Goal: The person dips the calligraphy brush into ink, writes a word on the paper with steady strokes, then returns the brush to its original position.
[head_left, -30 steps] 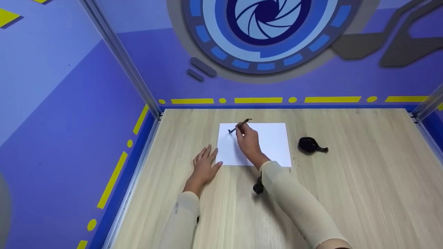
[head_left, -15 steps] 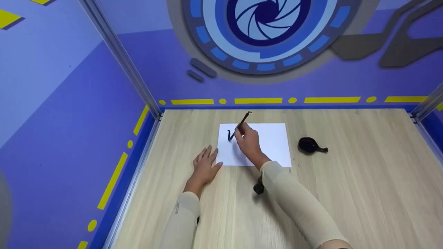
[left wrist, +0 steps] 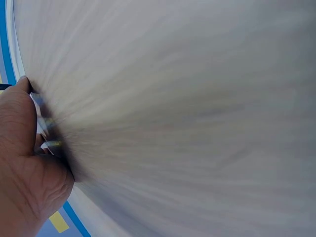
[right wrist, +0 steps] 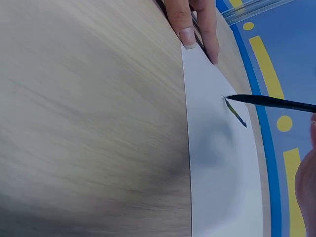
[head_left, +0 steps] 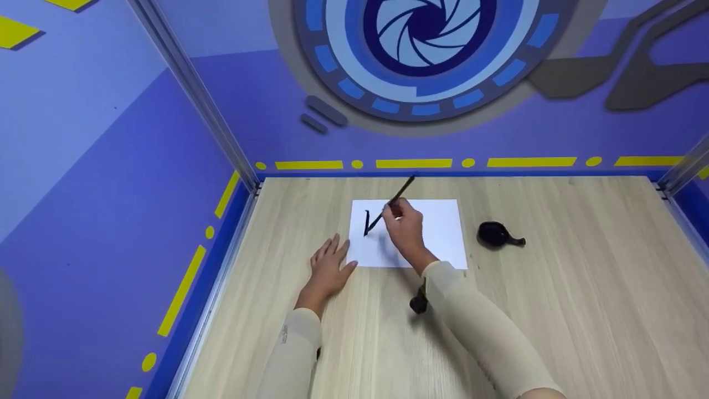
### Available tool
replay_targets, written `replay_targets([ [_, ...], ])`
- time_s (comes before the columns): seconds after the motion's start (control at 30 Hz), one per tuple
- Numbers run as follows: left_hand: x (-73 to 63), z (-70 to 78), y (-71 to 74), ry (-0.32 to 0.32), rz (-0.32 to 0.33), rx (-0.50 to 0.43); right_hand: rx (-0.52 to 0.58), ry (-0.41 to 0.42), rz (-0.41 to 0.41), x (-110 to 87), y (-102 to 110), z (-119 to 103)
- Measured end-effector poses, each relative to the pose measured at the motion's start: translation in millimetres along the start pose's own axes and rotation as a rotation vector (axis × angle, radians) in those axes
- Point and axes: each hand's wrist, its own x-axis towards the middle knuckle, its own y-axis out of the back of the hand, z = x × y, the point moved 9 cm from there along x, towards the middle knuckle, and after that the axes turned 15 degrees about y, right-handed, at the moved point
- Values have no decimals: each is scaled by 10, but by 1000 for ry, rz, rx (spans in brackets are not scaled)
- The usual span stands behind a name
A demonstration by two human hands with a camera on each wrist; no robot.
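Paper: a plain white rectangular paper sheet (head_left: 437, 235) is laid on the pale wood-grained tabletop (head_left: 570, 288), with its middle partly covered by the right hand (head_left: 405, 224), brought in from 5 o'clock
Brush: a slim, dark, pointed brush (right wrist: 269, 101) is set with its tip on the sheet, at about 9 o'clock from its centre, and its handle is slanted toward 1 o'clock
Right-hand grip: the brush is pinched by the fingers, closed about the shaft with no gap to be seen
Left-hand grip: nothing is held by the left hand (head_left: 329, 267); its fingers are spread and straight, and its thumb is rested at the sheet's 8 o'clock corner
Ink stroke: a narrow black ink stroke (right wrist: 236, 112) is seen, run from about 10 o'clock down to the tip
Stroke advice: the line is judged best drawn with light, even pressure, the sheet pressed firmly at its corner and the wet ink left unbrushed by the hand
Black dish: a small, rounded black dish with a stubby handle (head_left: 493, 234) is placed at 3 o'clock, apart from the sheet; its contents cannot be told
Sleeve print: small lettering is carried by the cream fabric left sleeve (head_left: 296, 354), too small to be read surely; no brand can be made out
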Motion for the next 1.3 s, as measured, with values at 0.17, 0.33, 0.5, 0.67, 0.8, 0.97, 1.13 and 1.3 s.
replay_targets([
  [0.17,-8,8,-16,-1,-7,-8,18,-14,142,68,231,-21],
  [0.33,-3,-14,-17,6,7,14,2,-22,43,112,173,-30],
  [0.5,-2,-15,-12,2,2,1,-19,14,-70,69,44,-47],
  [0.67,-3,0,-9,3,2,6,1,2,-82,54,-2,-8],
  [0.8,-15,0,8,9,0,3,-10,-10,-95,46,-44,27],
  [0.97,-6,-7,2,10,-3,-3,14,-34,-80,17,-63,83],
  [1.13,0,-32,-14,18,-5,16,15,-55,-96,-5,-101,125],
  [1.3,-9,1,6,1,2,4,2,-59,-97,-15,-99,155],
])
